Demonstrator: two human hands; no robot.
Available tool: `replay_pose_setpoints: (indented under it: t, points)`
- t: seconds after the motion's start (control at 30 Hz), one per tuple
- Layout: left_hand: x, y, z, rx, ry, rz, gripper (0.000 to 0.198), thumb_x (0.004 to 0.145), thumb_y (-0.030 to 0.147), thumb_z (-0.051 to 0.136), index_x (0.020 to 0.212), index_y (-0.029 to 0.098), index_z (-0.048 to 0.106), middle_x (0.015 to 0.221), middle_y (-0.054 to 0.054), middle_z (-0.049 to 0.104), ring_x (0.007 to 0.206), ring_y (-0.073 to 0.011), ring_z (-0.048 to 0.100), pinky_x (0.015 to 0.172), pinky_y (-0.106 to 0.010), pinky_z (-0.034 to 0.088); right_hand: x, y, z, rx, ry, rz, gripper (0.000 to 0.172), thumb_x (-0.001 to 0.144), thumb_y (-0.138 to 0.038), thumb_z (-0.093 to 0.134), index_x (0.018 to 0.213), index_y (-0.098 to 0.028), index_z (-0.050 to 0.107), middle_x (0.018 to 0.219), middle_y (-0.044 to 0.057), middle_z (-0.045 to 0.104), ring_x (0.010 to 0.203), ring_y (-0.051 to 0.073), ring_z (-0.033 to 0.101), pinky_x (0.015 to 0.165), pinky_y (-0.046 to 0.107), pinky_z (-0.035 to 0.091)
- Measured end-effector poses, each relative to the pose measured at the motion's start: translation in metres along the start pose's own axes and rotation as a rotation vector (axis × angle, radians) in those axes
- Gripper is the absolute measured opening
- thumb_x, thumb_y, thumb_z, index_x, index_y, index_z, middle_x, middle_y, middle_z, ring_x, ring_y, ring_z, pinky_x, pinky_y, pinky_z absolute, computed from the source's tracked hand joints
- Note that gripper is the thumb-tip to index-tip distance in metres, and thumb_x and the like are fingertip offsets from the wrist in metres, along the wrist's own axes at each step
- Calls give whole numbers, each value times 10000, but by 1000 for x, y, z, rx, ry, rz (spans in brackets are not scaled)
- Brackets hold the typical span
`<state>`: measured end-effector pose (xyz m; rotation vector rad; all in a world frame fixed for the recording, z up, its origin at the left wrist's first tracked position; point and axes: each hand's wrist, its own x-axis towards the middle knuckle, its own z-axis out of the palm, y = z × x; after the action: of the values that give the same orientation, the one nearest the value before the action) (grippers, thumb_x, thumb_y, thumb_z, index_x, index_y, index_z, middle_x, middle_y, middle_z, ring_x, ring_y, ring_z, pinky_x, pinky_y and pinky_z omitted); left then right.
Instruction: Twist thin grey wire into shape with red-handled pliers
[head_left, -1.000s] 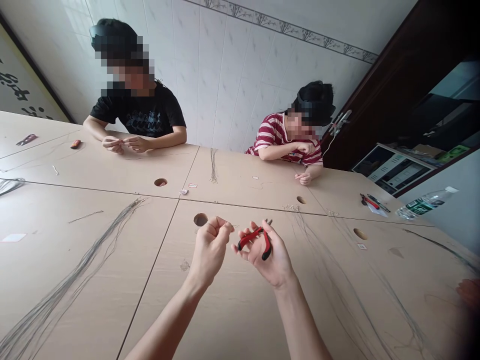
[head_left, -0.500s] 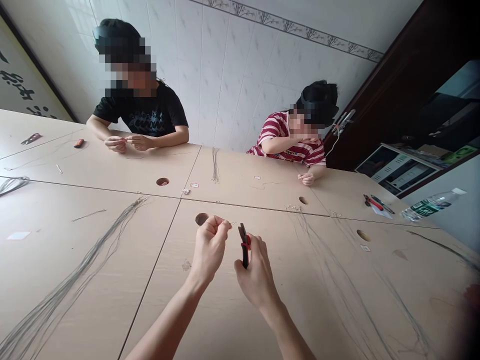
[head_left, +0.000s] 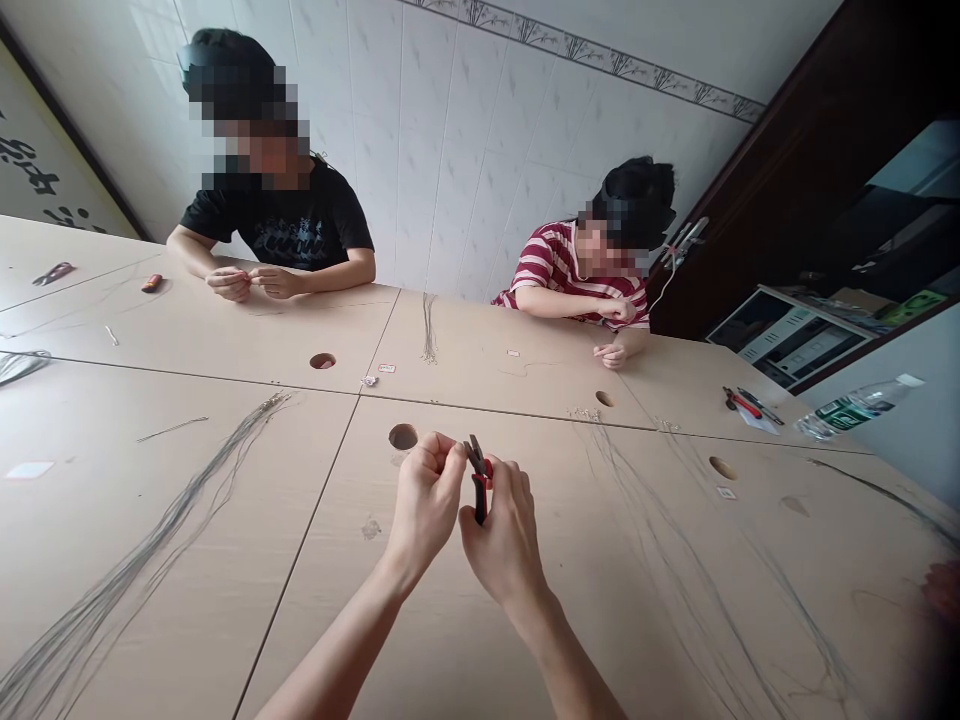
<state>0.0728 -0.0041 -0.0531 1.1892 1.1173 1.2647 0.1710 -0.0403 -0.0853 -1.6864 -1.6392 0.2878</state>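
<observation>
Above the wooden table (head_left: pixel 480 620), my right hand (head_left: pixel 504 540) is wrapped round small pliers (head_left: pixel 478 477) with red and black handles, their tip pointing up and left. My left hand (head_left: pixel 424 508) is curled in a pinch right against the plier tip; what it pinches is too small to make out. The two hands touch each other near a round hole (head_left: pixel 403 436) in the table.
Long bundles of thin grey wire (head_left: pixel 142 550) lie left and right (head_left: pixel 675 560) of my hands. Two people sit across the table, one in black (head_left: pixel 281 225), one in red stripes (head_left: pixel 570 275). Other pliers (head_left: pixel 742 402) and a water bottle (head_left: pixel 855 406) lie at the right.
My right hand turned the pliers upright and closed round them, then moved left until the tip met my left hand's pinch. The striped person lowered a hand from the face.
</observation>
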Motion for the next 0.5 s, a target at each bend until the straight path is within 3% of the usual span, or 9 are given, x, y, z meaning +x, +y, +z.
replay_pose_setpoints:
  t: [0.2,0.5]
  points:
    - [0,-2,1,23,-12,6,205,869,306,507,707,181,518,626,24,575,583,-117,537,544,-214,404,2,-1,1,8,-5,27,405,662,-4,459,1011,-209,478,927,59,553,906,256,501,748,400,457]
    - [0,-4,3,185,16,63,209,843,276,499,653,194,468,525,64,431,455,-81,339,440,-205,255,3,2,0,19,4,31,375,655,-8,453,967,-213,485,905,58,561,884,260,508,724,389,451]
